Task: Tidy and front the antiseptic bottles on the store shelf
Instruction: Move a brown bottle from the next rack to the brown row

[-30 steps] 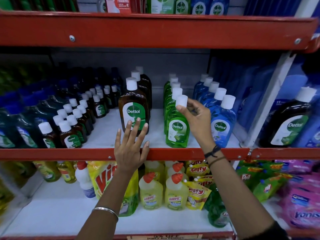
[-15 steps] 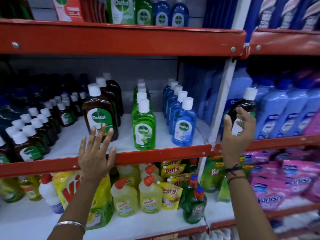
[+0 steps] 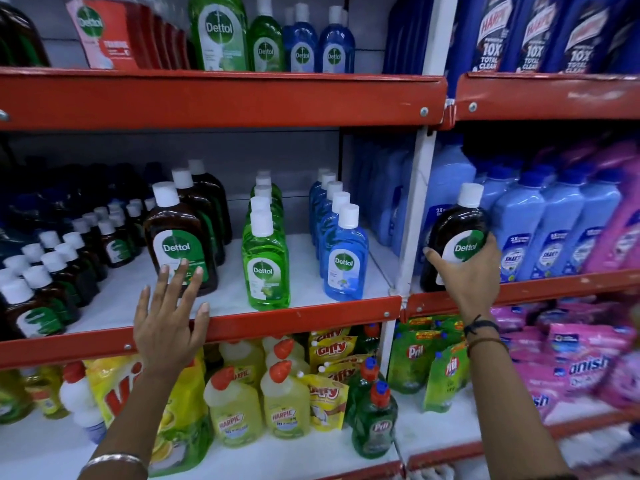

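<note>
A stray brown antiseptic bottle (image 3: 450,233) with a white cap stands at the left end of the right-hand shelf bay, among pale blue bottles. My right hand (image 3: 467,275) is wrapped around its lower body. On the middle shelf (image 3: 304,315) stand a row of large brown antiseptic bottles (image 3: 176,237), a row of green ones (image 3: 265,261) and a row of blue ones (image 3: 344,254), labels facing out. My left hand (image 3: 169,317) hovers with fingers spread over the shelf's red front edge, just before the front brown bottle.
Several small brown bottles (image 3: 45,271) crowd the shelf's left part. A white upright post (image 3: 414,216) separates the bays. Pale blue detergent bottles (image 3: 554,230) and pink ones fill the right bay. Yellow cleaners (image 3: 235,410) and pouches stand on the shelf below.
My view swung right. My right hand left the green bottle's cap, crossed to the right bay and closed around the stray brown bottle. My left hand stayed spread at the shelf edge.
</note>
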